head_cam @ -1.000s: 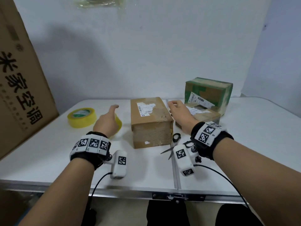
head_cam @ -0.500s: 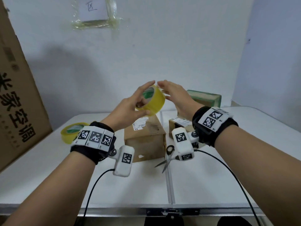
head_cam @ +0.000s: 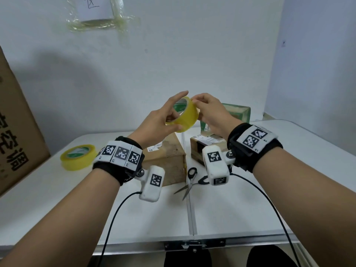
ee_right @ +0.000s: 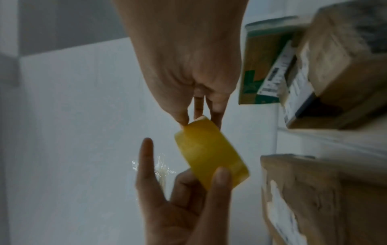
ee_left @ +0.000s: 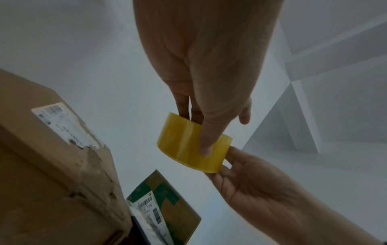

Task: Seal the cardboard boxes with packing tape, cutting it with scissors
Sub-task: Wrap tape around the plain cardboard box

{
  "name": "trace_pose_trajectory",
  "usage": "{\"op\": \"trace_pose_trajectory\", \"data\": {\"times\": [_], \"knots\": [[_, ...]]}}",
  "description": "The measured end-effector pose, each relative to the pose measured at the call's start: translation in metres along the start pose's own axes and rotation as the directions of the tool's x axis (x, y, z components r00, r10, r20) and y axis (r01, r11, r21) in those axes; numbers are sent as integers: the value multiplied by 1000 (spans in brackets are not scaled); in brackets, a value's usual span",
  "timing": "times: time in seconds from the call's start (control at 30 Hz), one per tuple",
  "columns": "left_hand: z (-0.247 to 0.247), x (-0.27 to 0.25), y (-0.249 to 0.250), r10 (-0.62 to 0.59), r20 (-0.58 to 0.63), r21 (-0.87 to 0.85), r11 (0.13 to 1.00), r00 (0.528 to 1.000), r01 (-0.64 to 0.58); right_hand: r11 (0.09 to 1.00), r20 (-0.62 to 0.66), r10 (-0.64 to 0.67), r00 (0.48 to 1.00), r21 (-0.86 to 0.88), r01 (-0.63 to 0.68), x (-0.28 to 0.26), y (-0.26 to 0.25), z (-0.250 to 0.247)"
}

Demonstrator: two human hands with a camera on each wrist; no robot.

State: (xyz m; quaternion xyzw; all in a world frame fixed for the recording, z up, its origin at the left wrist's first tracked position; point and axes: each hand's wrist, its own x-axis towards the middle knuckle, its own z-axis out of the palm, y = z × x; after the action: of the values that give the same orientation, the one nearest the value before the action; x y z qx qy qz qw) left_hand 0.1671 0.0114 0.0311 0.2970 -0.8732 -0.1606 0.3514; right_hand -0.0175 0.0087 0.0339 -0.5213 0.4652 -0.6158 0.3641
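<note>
I have the roll of tape (head_cam: 183, 114) lifted off the table (head_cam: 240, 212), held up between my two hands above the near brown box (head_cam: 169, 160). My left hand (head_cam: 159, 120) grips it from the left, thumb pressed across the outer yellow band and fingers reaching into and around the ring. My right hand (head_cam: 210, 112) comes at it from the right, thumb and fingertips pinched together on the upper far rim of the roll, where I judge the loose end of the tape to lie; I cannot make out the end itself. So the roll sits directly between my hands, its hole facing roughly up and away from me, and the pull I need runs rightward, away from the left hand. The scissors (head_cam: 189, 182) lie on the table below, nearer my right wrist. A spare roll (head_cam: 78, 157) lies flat on the table, far off to the left.
</note>
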Motion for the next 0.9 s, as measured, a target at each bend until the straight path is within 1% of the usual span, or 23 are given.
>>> {"op": "trace_pose_trajectory", "data": {"times": [0.07, 0.1, 0.17, 0.2, 0.23, 0.27, 0.3, 0.33, 0.37, 0.4, 0.43, 0.5, 0.57, 0.6, 0.67, 0.7, 0.73, 0.77, 0.83, 0.87, 0.9], "knots": [[8, 0, 3, 3, 34, -18, 1000, 999, -3, 997, -11, 58, 998, 45, -57, -2, -1, -1], [11, -1, 3, -2, 42, -14, 1000, 999, 2, 998, -34, 63, 997, 28, -62, -4, -1, -2], [13, -4, -3, -34, 13, 21, 999, 999, 33, 998, -101, 52, 994, -28, -56, -6, 1, -4], [13, -7, -10, -66, -5, 42, 997, 998, 66, 997, -131, 49, 990, -52, -56, -7, 2, -5], [12, -11, -17, -112, 8, 71, 991, 994, 111, 996, -154, 49, 987, -72, -61, -8, 3, -6], [10, -17, -26, -171, 61, 132, 978, 983, 162, 993, -172, 58, 983, -88, -74, -8, 4, -7], [10, -23, -34, -235, 144, 226, 953, 961, 200, 991, -180, 70, 981, -99, -89, -10, 6, -8], [10, -30, -42, -305, 232, 327, 919, 924, 221, 989, -179, 83, 980, -109, -103, -11, 9, -8], [12, -36, -48, -368, 295, 406, 884, 882, 233, 986, -171, 93, 981, -121, -114, -12, 11, -8], [14, -41, -53, -406, 318, 444, 862, 857, 244, 984, -161, 97, 982, -136, -119, -14, 15, -7], [17, -45, -57, -416, 304, 445, 857, 857, 259, 980, -148, 94, 984, -158, -117, -16, 19, -6], [21, -47, -63, -414, 221, 439, 850, 883, 289, 973, -129, 79, 988, -206, -104, -20, 27, -5], [26, -44, -65, -425, 151, 483, 819, 892, 308, 967, -117, 69, 991, -234, -95, -24, 33, -6], [29, -42, -66, -447, 121, 520, 789, 886, 327, 965, -108, 72, 992, -245, -96, -26, 36, -7], [32, -37, -67, -505, 88, 587, 722, 858, 365, 956, -69, 91, 993, -272, -107, -29, 39, -10], [33, -33, -66, -524, 77, 609, 698, 848, 376, 951, -45, 107, 993, -286, -116, -31, 40, -12], [33, -28, -64, -521, 65, 609, 696, 851, 380, 946, -23, 121, 992, -299, -122, -33, 41, -13], [33, -23, -60, -497, 48, 565, 729, 867, 387, 942, -2, 128, 992, -313, -123, -34, 42, -14], [34, -13, -48, -385, -24, 396, 843, 922, 363, 933, 34, 131, 991, -343, -112, -37, 44, -14], [36, -10, -40, -319, -55, 324, 891, 946, 319, 928, 47, 131, 990, -357, -106, -39, 44, -13], [38, -7, -32, -273, -62, 262, 924, 960, 280, 924, 56, 132, 990, -368, -102, -40, 46, -13]]}}
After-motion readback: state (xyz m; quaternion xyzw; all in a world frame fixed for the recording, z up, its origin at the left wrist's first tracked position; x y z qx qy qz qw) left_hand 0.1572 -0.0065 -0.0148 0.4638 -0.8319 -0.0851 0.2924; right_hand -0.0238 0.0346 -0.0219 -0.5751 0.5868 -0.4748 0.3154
